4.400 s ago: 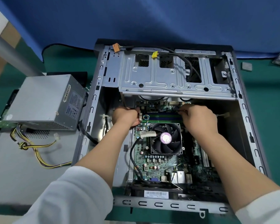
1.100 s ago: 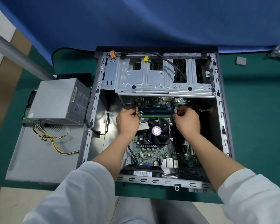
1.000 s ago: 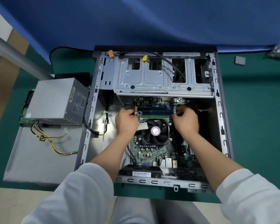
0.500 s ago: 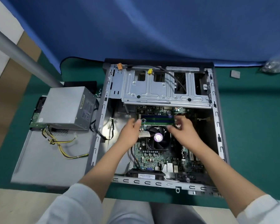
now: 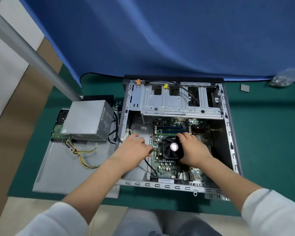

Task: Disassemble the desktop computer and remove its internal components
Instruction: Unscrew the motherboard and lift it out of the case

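Head view: computer case (image 5: 228, 126) open on its side, drive cage (image 5: 179, 103) at far end. Power supply (image 5: 88, 120) already out, just left of case on removed side panel (image 5: 61, 167). Motherboard (image 5: 165, 164) still seated in case floor, memory sticks (image 5: 173, 129) still in their slots between cage and CPU fan (image 5: 173, 147).

Changed: both hands off the memory latches, pulled back toward near side of case. Left hand (image 5: 133, 150) now at left edge of board, fingers loosely extended, holding nothing visible; blurred. Right hand (image 5: 193, 150) draped over right side of fan, fingers relaxed, no firm grasp evident.

Judgement: latches likely released, sticks not yet lifted; attention possibly moving to fan.
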Tool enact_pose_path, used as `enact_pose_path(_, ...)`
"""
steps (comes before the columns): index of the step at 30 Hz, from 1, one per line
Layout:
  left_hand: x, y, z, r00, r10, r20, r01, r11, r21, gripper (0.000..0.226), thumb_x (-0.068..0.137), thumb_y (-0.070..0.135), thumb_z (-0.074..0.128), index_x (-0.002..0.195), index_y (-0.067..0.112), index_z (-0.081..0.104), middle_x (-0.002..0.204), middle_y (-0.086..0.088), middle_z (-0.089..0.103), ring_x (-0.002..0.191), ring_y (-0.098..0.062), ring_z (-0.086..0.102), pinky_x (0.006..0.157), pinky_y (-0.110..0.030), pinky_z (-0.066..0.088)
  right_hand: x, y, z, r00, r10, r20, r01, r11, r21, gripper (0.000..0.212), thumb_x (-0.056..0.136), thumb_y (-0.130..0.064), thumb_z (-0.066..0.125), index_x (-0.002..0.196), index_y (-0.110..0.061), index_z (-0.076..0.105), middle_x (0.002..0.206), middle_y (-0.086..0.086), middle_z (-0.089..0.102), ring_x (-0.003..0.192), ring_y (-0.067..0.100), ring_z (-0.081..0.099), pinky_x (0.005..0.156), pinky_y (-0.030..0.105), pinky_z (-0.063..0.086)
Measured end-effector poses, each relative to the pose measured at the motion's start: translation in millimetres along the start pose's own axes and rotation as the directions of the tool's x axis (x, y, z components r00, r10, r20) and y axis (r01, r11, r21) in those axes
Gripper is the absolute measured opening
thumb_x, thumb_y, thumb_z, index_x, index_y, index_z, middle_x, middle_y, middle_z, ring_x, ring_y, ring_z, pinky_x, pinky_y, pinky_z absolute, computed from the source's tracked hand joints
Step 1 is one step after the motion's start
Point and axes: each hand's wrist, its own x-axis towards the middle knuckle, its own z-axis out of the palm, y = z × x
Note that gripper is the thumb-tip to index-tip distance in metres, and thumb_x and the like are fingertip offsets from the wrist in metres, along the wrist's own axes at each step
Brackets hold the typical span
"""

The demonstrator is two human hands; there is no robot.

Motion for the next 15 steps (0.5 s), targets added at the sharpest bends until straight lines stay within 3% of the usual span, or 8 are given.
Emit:
enact_pose_path(3,-13.9,-9.5,8.2,0.999,-0.01,-0.033,0.009,0.999,-0.031,0.012,0.093,0.027,0.055,0.102,0.025,0.064,0.091,0.007,0.07,0.088,-0.011,0.059,0.095,-0.028,0.035,-0.8,3.2,-5.3,1.0,0.011,-0.009,-0.01,0.999,0.044,0.097,0.067,-0.033,0.079,0.145,-0.019,0.022,0.14,0.001,0.032,0.123,0.025,0.043,0.083,0.039,0.052)
enact_pose_path(7,-14.8,-12.2,11.3,0.991,-0.112,-0.075,0.1,0.985,-0.14,0.029,0.098,0.042,0.039,0.101,0.029,0.066,0.087,0.009,0.069,0.081,-0.009,0.059,0.087,-0.026,0.037,5.2,5.9,-11.8,0.999,0.031,-0.041,-0.03,0.999,0.044,0.1,0.066,-0.033,0.08,0.146,-0.018,0.022,0.141,0.002,0.028,0.117,0.027,0.049,0.077,0.039,0.054)
enact_pose_path(15,-11.9,-12.6,17.0,0.986,-0.153,-0.07,0.142,0.98,-0.142,0.03,0.098,0.039,0.039,0.095,0.026,0.066,0.082,0.008,0.068,0.079,-0.011,0.059,0.09,-0.026,0.037,24.2,-1.4,-18.8,0.997,0.082,-0.005,-0.082,0.997,-0.008,0.097,0.067,-0.034,0.08,0.145,-0.019,0.023,0.136,0.004,0.031,0.122,0.027,0.041,0.078,0.042,0.05)
